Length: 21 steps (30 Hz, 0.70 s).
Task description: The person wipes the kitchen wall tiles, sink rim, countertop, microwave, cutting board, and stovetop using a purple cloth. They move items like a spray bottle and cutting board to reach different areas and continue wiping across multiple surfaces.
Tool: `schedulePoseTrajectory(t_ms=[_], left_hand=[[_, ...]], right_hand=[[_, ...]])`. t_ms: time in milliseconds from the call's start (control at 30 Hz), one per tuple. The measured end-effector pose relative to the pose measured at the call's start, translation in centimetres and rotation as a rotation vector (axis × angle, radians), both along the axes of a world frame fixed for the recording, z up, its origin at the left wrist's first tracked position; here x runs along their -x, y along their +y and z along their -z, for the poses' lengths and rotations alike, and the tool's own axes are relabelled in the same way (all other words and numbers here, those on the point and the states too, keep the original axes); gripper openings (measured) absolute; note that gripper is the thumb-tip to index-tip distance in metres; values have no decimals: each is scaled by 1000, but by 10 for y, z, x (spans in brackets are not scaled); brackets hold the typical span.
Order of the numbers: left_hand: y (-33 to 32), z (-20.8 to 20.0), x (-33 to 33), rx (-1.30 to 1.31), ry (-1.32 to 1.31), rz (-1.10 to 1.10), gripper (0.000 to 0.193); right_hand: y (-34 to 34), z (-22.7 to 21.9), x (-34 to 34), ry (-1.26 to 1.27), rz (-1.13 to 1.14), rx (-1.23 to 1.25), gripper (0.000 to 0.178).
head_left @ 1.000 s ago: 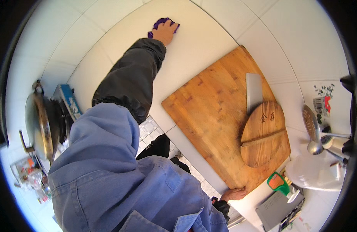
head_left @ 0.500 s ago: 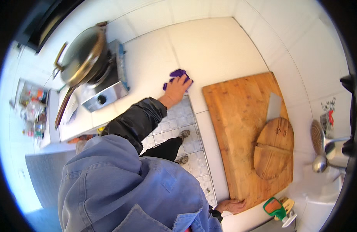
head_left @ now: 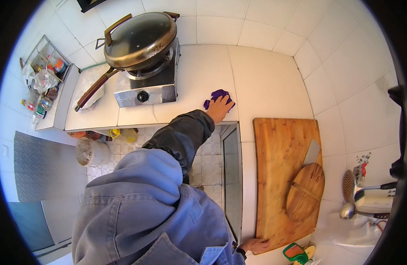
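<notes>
My left hand (head_left: 219,108) presses a crumpled purple cloth (head_left: 219,95) onto the white tiled counter (head_left: 203,73), close to its front edge and right of the stove. The fingers are bent over the cloth and cover part of it. At the lower right, my right hand (head_left: 255,246) lies at the near corner of a large wooden cutting board (head_left: 274,176), fingers stretched out and touching its edge. On the board lie a round wooden lid (head_left: 305,192) with a crossbar and a cleaver (head_left: 312,152), partly hidden by the lid.
A lidded wok (head_left: 144,39) with a long handle sits on a gas stove (head_left: 146,90) at the back left. Jars and bags fill a rack (head_left: 46,75) at far left. A bucket (head_left: 92,151) stands below. Ladles (head_left: 347,210) hang right; a green-and-orange object (head_left: 296,252) lies near the board.
My view has turned, so the stove and wok appear farther right. My left hand and the cloth have shifted slightly toward the stove, off the counter seam. My right hand stays by the board's corner.
</notes>
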<state>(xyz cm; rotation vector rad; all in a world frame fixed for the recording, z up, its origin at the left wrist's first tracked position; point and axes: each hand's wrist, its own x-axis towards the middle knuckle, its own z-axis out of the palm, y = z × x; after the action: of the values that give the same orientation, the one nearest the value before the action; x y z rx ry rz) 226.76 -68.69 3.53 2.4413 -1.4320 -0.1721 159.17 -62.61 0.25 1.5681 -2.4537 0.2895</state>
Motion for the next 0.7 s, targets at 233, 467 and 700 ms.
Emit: schedulePoseTrajectory(t_ms=[233,467,700], left_hand=[[20,-38,7,79,-35,68,90],[160,-32,-3,59,17,136,87],[237,12,-37,50,-17,172,86]], right_hand=[[-33,-78,-105,-152,-775,231,39],[-127,-109,-351,-455,-1527,-48,44],[-151,-81,-583,-388,-1880,-1,66]])
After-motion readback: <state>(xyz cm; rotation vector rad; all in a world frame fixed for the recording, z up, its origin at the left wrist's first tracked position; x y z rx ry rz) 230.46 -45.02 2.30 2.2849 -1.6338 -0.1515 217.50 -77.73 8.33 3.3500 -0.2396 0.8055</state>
